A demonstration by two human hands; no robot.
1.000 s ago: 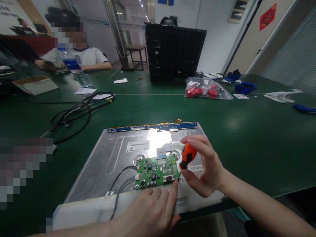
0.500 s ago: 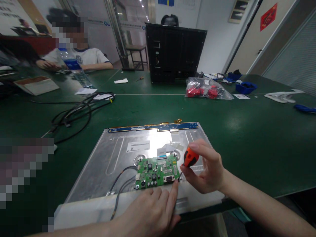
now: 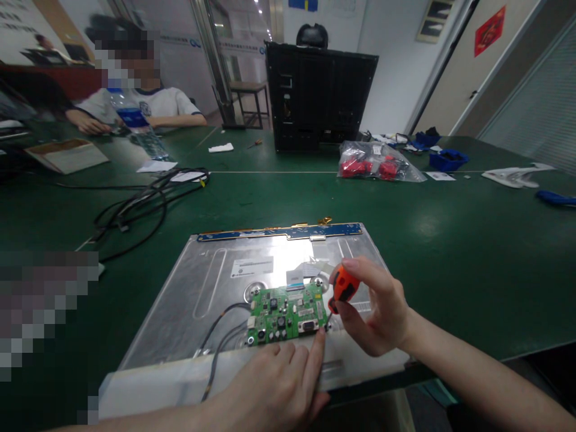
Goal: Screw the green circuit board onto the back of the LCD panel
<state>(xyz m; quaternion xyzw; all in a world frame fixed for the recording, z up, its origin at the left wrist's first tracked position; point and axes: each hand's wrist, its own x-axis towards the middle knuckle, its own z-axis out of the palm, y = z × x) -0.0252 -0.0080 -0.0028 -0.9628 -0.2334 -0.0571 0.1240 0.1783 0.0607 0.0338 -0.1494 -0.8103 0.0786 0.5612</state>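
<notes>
A silver metal display panel [image 3: 207,288] lies back-up on the green table, with a small green circuit board [image 3: 285,314] mounted near its front edge. My right hand [image 3: 375,309] is closed around a short orange-handled screwdriver [image 3: 342,287], whose tip meets the board's right front corner. My left hand [image 3: 274,387] rests on the panel's front edge, fingers flat, with one fingertip touching that same corner beside the tip. Grey wires [image 3: 220,339] run from the board's left side.
Black cables [image 3: 144,201] coil at the left. A black monitor housing [image 3: 319,96] stands at the back, a clear bag of red parts [image 3: 375,162] to its right. Another person sits at the far left behind a cardboard box [image 3: 67,155].
My right hand has shifted slightly on the screwdriver handle, fingers re-gripping around it. The left hand and the panel have stayed in place.
</notes>
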